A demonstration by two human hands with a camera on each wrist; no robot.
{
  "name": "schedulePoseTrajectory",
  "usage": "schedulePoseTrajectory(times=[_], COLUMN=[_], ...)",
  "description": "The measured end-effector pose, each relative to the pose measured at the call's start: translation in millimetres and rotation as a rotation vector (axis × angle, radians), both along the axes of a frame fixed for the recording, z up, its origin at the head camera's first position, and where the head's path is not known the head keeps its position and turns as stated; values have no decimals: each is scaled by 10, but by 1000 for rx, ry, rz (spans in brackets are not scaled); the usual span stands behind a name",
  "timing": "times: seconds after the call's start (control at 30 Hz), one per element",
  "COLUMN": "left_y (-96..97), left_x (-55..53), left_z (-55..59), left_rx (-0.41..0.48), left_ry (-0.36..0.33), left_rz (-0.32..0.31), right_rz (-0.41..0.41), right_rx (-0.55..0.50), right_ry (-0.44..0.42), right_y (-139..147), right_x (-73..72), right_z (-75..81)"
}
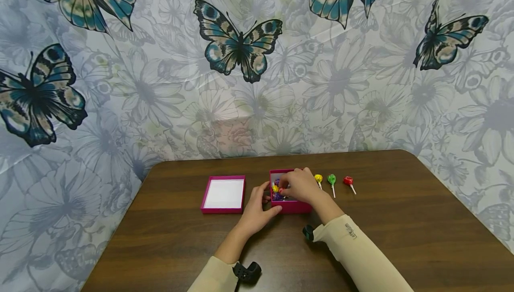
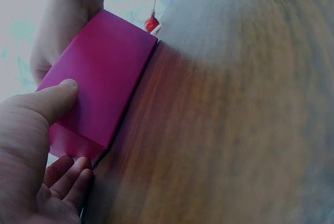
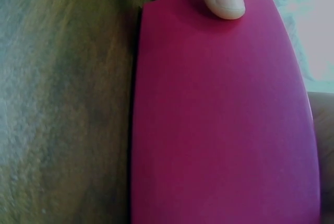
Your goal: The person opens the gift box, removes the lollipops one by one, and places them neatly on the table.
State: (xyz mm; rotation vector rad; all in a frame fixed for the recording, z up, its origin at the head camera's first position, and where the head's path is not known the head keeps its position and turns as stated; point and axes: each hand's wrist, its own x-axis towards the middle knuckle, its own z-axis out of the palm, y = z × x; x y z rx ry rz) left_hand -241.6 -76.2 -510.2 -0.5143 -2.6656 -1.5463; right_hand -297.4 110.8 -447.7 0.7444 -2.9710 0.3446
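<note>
In the head view a pink box (image 1: 295, 207) stands open-topped on the table, with several wrapped lollipops (image 1: 275, 189) inside. My left hand (image 1: 257, 211) holds the box's front left corner. Its thumb (image 2: 65, 96) presses the front wall and the other fingers lie along the left side. From above, my right hand (image 1: 301, 185) reaches into the box with bent fingers. A red lollipop (image 1: 281, 190) shows at its fingertips, apparently pinched; the hand covers part of it. The right wrist view shows the pink front wall (image 3: 219, 114) and the left thumb on it.
A pink-rimmed lid (image 1: 222, 212), white inside, lies left of the box. To the box's right lie a yellow lollipop (image 1: 318, 178), a green lollipop (image 1: 331, 179) and a red lollipop (image 1: 348, 180). Behind the wooden table (image 1: 180, 247) hangs a butterfly-patterned cloth (image 1: 321, 118).
</note>
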Motion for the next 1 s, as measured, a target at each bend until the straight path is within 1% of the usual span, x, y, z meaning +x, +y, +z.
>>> schedulePoseTrajectory(times=[0.2,0.4,0.67,1.0], left_y=[-7,-5,5,-6], left_x=[0,6,13,11], left_z=[4,8,26,17], left_rx=[14,11,10,13], left_ry=[5,16,7,2], left_rz=[-7,-3,0,-5], right_rz=[-10,4,-1,23], right_rx=[-27,-80,-201,-326], right_ry=[-17,-8,-10,7], right_y=[13,31,91,149], right_x=[5,30,65,110], right_z=[15,29,12,3])
